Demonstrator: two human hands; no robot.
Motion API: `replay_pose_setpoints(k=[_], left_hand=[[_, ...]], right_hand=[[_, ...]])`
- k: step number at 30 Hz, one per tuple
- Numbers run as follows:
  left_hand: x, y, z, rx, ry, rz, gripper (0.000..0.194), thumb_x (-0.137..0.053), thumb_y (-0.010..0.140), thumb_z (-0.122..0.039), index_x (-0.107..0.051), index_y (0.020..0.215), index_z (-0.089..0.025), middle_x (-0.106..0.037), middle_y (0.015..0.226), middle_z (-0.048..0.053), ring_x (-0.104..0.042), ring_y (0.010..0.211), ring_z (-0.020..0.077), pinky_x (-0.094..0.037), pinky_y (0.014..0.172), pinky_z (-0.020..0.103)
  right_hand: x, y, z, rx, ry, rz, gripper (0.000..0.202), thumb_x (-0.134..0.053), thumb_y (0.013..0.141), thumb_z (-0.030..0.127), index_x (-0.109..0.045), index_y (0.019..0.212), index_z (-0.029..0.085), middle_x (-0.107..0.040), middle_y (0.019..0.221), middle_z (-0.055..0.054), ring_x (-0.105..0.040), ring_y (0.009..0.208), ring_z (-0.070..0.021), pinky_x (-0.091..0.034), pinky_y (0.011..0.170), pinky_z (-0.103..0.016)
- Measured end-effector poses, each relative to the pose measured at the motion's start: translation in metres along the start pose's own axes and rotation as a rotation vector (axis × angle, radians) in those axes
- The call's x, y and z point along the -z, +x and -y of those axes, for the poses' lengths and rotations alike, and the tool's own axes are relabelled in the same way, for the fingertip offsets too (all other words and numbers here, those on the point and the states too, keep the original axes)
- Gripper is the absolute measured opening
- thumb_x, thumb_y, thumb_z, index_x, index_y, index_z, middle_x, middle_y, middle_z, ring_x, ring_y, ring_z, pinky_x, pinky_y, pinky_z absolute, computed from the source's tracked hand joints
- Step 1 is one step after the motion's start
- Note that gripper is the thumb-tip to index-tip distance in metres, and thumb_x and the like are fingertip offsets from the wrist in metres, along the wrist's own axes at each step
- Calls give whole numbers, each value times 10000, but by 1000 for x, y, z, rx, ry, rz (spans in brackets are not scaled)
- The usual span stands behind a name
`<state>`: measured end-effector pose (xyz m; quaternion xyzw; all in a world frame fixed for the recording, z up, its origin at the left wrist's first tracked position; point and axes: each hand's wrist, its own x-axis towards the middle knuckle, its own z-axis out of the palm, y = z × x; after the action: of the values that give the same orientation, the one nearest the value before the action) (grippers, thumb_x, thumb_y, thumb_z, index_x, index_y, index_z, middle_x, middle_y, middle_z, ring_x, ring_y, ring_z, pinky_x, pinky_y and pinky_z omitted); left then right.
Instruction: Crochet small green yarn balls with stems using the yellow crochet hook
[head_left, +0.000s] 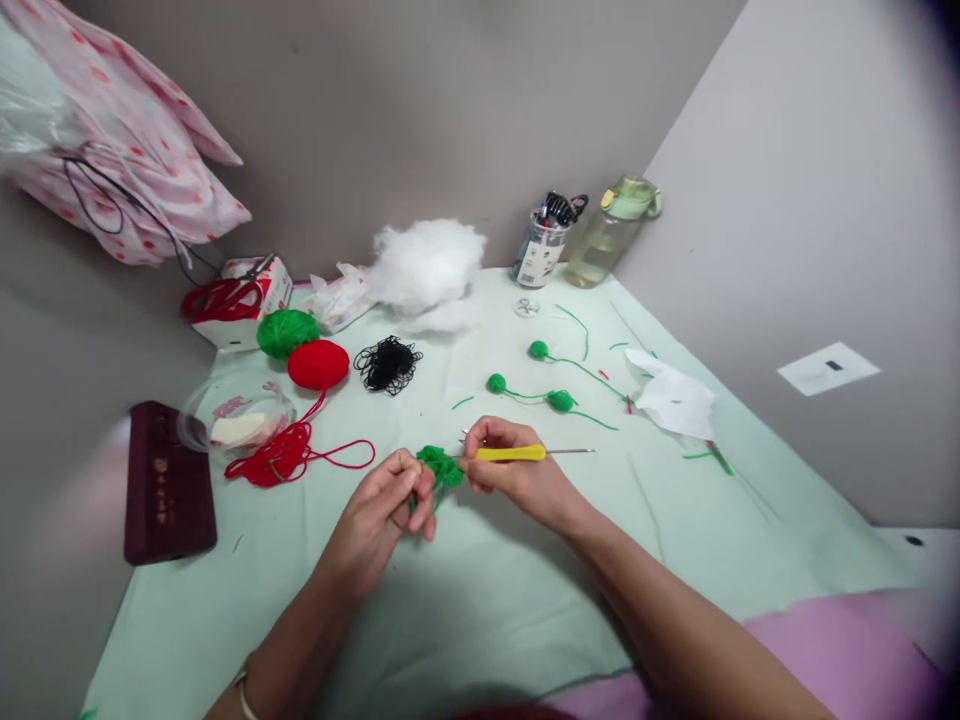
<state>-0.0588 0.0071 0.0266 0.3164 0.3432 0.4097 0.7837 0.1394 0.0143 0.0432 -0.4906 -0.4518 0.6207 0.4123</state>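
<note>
Near the middle of the table, my left hand (390, 505) pinches a small green crocheted piece (441, 466), with a bit of green yarn hanging below it. My right hand (514, 465) holds a crochet hook with a yellow handle (511, 454); one metal end points right, and the other side meets the green piece. Both hands are close together, the green piece between them. Behind and to the right lie green crocheted balls (560, 401) with yarn tails.
Red yarn ball (319, 365), green yarn ball (287, 333), black yarn (388, 365), a plastic tub (238, 415) and a dark red case (169, 485) lie left. White stuffing (429, 265), a pen holder (540, 250) and a bottle (609, 235) stand behind; white paper (675, 400) lies right.
</note>
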Motion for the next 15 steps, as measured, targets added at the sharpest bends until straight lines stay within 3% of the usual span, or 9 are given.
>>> replay_pose_setpoints(k=[4,7,10,15], left_hand=[[-3,6,6,-18,-26,-83,358,-815,892,-423,-590,770,-173,-609,783,-21,-582,647,86,-551,683,232],[-6,6,7,-48,58,-147,361,-839,860,-451,-591,823,-192,-617,740,-37,-603,635,99,-534,667,236],[-7,4,8,-63,206,-206,341,-892,787,-366,-603,879,-209,-652,745,-50,-632,610,112,-540,652,255],[-11,2,10,-71,383,-287,178,-811,820,-317,-697,844,-183,-674,668,-25,-673,632,141,-560,687,276]], right_hand=[[-6,1,0,8,54,10,182,-784,774,264,-619,814,197,-615,668,55,-554,578,-96,-419,578,-243],[-10,0,0,56,43,-24,131,-756,814,256,-649,852,191,-632,681,47,-561,595,-95,-441,600,-245],[-12,-1,0,91,12,-42,94,-740,837,245,-665,858,192,-633,687,41,-564,609,-99,-452,599,-243],[-15,-3,-3,96,-18,-20,150,-796,849,309,-695,892,208,-673,763,17,-615,675,-122,-500,629,-256]])
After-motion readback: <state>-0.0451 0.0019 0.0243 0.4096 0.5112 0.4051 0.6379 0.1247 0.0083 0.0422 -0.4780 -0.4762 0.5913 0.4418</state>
